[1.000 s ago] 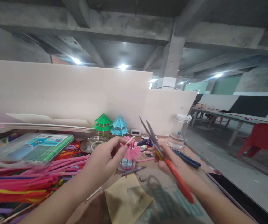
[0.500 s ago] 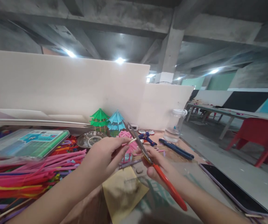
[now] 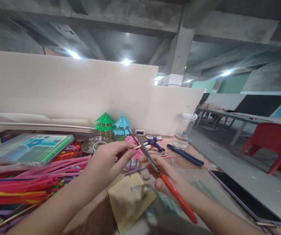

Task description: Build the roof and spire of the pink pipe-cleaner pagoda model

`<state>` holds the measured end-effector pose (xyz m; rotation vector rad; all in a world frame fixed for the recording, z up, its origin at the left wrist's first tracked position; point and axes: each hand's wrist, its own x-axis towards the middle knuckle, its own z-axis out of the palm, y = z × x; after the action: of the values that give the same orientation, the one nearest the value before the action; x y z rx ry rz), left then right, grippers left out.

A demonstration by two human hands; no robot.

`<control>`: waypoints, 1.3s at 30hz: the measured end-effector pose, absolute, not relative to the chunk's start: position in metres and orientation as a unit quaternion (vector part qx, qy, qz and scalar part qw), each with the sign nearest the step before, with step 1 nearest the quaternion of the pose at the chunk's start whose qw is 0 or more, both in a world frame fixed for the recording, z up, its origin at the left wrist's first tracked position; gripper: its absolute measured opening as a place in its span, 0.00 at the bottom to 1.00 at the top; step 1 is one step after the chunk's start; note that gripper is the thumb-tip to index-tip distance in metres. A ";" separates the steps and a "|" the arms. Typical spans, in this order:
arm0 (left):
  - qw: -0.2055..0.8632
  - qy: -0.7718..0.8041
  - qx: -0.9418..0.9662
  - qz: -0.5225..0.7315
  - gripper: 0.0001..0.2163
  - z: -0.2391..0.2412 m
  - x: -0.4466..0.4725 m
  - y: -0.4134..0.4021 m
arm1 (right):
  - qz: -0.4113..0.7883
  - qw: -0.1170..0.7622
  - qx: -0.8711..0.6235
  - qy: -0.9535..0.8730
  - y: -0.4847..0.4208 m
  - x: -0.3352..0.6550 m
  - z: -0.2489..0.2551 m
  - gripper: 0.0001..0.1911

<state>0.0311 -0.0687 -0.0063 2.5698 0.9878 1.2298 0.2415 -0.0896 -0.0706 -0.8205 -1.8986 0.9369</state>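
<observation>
My left hand (image 3: 108,160) pinches a short, thin pale stick (image 3: 138,147) between thumb and fingertips. In my right hand (image 3: 166,171) is a pair of scissors (image 3: 177,197) with red-orange handles, its metal blades pointing up and away to the left. The stick meets the blades and its tip shows just past them; whether the blades press on it I cannot tell. Right behind the hands stands a pink pipe-cleaner pavilion (image 3: 132,163), partly hidden. Below them a yellowish square sheet (image 3: 130,205) lies on the table.
A green (image 3: 105,122) and a blue pavilion (image 3: 122,124) stand by the white partition (image 3: 69,88). Colourful pipe cleaners (image 3: 20,186) and a clear marker case (image 3: 33,150) fill the left. Right are a glue gun (image 3: 155,143), a dark-blue cutter (image 3: 185,155), a water bottle (image 3: 183,130) and a phone (image 3: 245,195).
The pale stick has shifted slightly, and more of it shows to the right, past the scissor blades. Both hands keep nearly the same place and grip.
</observation>
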 end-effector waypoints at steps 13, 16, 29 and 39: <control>0.042 0.304 0.863 0.400 0.13 -0.007 0.029 -0.068 | 0.375 0.438 -0.327 -0.749 -0.090 0.244 -0.067 0.37; 0.046 0.307 0.863 0.399 0.13 -0.008 0.028 -0.067 | 0.366 0.439 -0.330 -0.751 -0.090 0.245 -0.069 0.37; 0.060 0.307 0.864 0.395 0.12 -0.007 0.029 -0.067 | 0.370 0.428 -0.336 -0.753 -0.088 0.246 -0.069 0.34; 0.066 0.362 0.846 0.385 0.13 -0.004 0.029 -0.067 | 0.237 0.391 -0.446 -0.769 -0.075 0.268 -0.045 0.24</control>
<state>0.0288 -0.0665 -0.0043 2.5512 1.0924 1.1625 0.2682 -0.0748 -0.0453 -1.1329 -1.9547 0.6013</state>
